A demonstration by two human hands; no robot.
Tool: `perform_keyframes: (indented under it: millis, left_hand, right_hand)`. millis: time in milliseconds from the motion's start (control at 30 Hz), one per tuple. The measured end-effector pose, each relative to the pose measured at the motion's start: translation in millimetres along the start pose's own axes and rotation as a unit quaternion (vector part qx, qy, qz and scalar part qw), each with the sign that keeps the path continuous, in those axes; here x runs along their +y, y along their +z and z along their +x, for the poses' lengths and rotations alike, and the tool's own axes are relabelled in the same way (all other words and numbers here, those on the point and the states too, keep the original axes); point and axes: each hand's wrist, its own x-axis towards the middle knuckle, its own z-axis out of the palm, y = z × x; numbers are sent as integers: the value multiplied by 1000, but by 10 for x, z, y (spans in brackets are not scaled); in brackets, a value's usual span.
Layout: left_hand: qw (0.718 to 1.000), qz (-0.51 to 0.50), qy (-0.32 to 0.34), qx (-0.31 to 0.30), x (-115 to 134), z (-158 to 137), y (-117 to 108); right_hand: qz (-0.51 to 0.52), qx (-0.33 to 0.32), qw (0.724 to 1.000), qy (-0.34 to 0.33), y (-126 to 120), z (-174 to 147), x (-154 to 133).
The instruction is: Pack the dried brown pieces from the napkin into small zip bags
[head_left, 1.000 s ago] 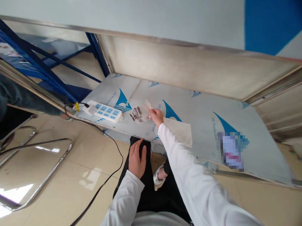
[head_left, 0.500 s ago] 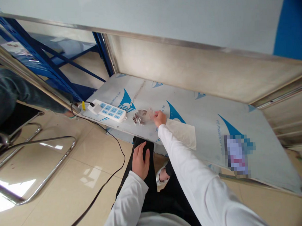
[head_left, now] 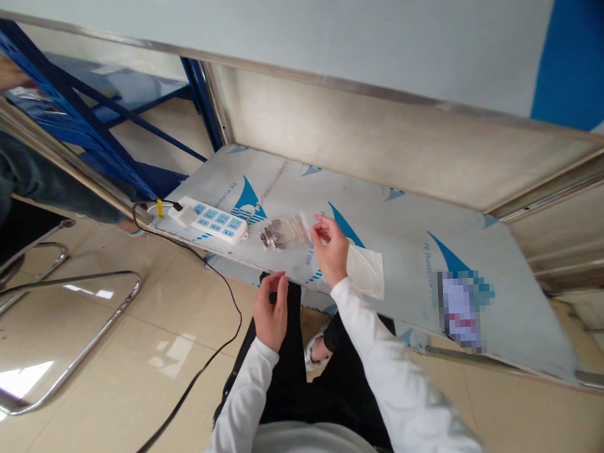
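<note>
A clear plastic bag with several small dark brown pieces at its left end lies on the lower shelf. My right hand hovers just right of the bag, its fingers loosely curved with a gap to the thumb and nothing visible in it. Under its wrist side, a white sheet, like paper or cloth, rests on the shelf. My left hand is raised over my lap at the shelf's front edge, thumb and fingers apart, holding nothing that I can see.
A white power strip sits left of the bag, its black cable running to the floor. A blurred-out item lies at the right. An upper shelf overhangs. A chair frame and another person's leg are at left.
My right hand has let go of the bag's right end and drawn back slightly right. The bag lies flatter. My left hand has lifted off my thigh, its fingers curling more.
</note>
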Motion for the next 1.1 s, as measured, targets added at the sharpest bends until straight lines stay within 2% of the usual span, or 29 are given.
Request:
perform_keyframes:
  millis: [133, 267, 433, 567, 700, 767, 833, 900, 1000, 1100]
  left_hand:
    - [987, -135, -54, -67, 396, 80, 90]
    - [974, -145, -112, -132, 472, -19, 195]
    - [947, -197, -188, -168, 488, -139, 304]
    - [925, -222, -212, -226, 612, -158, 359]
    - [919, -196, -191, -283, 648, -166, 383]
    - [925, -156, -157, -309, 633, -175, 384]
    - [938, -76, -102, -321, 626, -192, 384]
    - [950, 41, -39, -308, 646, -220, 388]
    - [943, 196, 28, -268, 717, -270, 408]
    - [937, 237, 44, -253, 777, -293, 429]
  right_hand:
    - [-42, -35, 998, -28, -315, -659, -326]
    - [-73, -11, 997, -8, -505, -1127, -397]
    - [-39, 22, 997, 67, -720, -1234, -372]
    - [8, -17, 994, 110, -899, -1224, -356]
    - [118, -62, 975, 175, -1033, -1260, -291]
    - [122, -63, 972, 192, -1080, -1278, -258]
    - [63, -49, 978, 191, -1108, -1289, -250]
    - [-35, -32, 983, 177, -1111, -1293, -274]
    - [-170, -20, 972, 162, -1086, -1293, -341]
    - [-220, -18, 963, 156, -1067, -1288, -365]
